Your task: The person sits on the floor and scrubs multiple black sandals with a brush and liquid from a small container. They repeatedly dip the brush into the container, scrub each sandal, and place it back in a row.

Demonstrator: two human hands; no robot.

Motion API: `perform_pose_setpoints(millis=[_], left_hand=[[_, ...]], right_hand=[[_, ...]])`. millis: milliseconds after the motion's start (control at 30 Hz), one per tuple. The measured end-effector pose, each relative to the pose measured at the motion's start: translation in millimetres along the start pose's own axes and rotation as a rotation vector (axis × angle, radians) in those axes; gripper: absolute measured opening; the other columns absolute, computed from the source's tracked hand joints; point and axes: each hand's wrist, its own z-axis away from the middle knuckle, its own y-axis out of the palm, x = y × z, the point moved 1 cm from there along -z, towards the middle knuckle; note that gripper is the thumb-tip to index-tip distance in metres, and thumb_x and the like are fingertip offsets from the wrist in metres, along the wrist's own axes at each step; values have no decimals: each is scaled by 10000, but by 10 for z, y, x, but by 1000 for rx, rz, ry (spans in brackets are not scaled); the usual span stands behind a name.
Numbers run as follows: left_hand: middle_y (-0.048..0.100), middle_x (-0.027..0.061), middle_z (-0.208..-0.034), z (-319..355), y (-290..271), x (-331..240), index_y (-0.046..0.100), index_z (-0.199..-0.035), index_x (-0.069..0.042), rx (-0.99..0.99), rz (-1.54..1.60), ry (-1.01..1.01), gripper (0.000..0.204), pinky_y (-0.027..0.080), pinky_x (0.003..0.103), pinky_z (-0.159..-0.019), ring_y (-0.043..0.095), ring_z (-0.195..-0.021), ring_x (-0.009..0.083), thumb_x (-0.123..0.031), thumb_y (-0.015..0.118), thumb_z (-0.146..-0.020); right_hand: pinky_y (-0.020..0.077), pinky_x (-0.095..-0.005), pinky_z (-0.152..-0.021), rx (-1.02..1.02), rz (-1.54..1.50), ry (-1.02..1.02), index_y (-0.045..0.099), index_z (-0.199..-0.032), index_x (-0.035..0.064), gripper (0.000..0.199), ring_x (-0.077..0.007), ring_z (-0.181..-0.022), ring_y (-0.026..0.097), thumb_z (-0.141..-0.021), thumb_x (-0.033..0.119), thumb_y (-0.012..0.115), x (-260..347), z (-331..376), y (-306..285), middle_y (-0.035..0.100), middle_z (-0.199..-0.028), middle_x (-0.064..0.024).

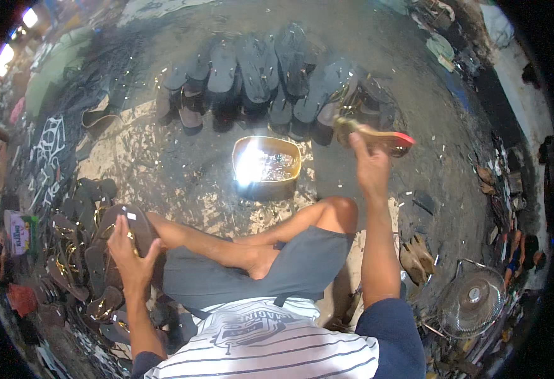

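My left hand (132, 262) is closed on a dark brown sandal (139, 222) with a small white sticker, held over a heap of similar sandals (68, 271) with gold trim at my left. Out at the right, my right hand (372, 167) grips another sandal (387, 140), seen from its side and smeared by motion, with a bright red patch at one end. Just beyond that hand stand rows of dark sandals and soles (255, 66). Between my crossed legs and those rows sits a yellow-rimmed tub (299, 167) of small shiny pieces, partly washed out by glare.
A round metal fan (473, 300) stands at the lower right, near a pair of tan shoes (418, 259). Scraps and clutter line the right wall. A printed box (21, 234) and a red item (22, 298) lie at the far left. White cut-out scraps (49, 142) are on the floor.
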Motion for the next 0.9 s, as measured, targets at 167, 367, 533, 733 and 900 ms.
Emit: perform_pose_setpoints(millis=[167, 367, 533, 733, 900], left_hand=[[638, 111, -1194, -292, -149, -399, 534, -1342, 1, 148, 1329, -375, 668, 519, 380, -895, 644, -988, 241, -464, 674, -882], [656, 80, -1135, -433, 473, -1188, 568, -1283, -58, 289, 2109, -488, 589, 538, 357, -895, 641, -1024, 189, -554, 505, -974], [636, 79, -1201, -309, 380, -1555, 548, -1310, -65, 232, 2174, -473, 642, 520, 359, -937, 632, -1060, 202, -604, 465, -971], [633, 81, -1211, -410, 475, -1548, 559, -1289, -59, 128, 2188, -547, 656, 498, 359, -950, 628, -1050, 217, -621, 455, -966], [638, 101, -1268, -485, 499, -1414, 567, -1322, -69, 521, 2328, -163, 674, 494, 413, -996, 624, -1120, 262, -629, 440, -968]], right_hand=[[458, -271, -747, -118, -592, 81, 693, -1039, 0, 341, -97, -836, 568, -948, 327, 705, 637, 302, 330, 661, -929, -19], [492, -284, -873, 485, -615, -68, 669, -1123, -8, 261, -131, -1008, 607, -946, 181, 698, 1159, 1343, 1461, 667, -1096, -65], [518, -334, -787, 428, -523, -242, 641, -1127, -17, 268, -217, -914, 662, -942, 171, 687, 1228, 1109, 1558, 694, -1027, -126], [519, -334, -832, 621, -530, -75, 658, -1135, -17, 275, -208, -948, 677, -944, 180, 678, 1145, 1374, 1316, 717, -1021, -143], [488, -419, -945, 674, -366, -226, 653, -1147, 7, 281, -344, -1050, 635, -926, 175, 692, 1074, 1548, 1196, 659, -1127, -177]])
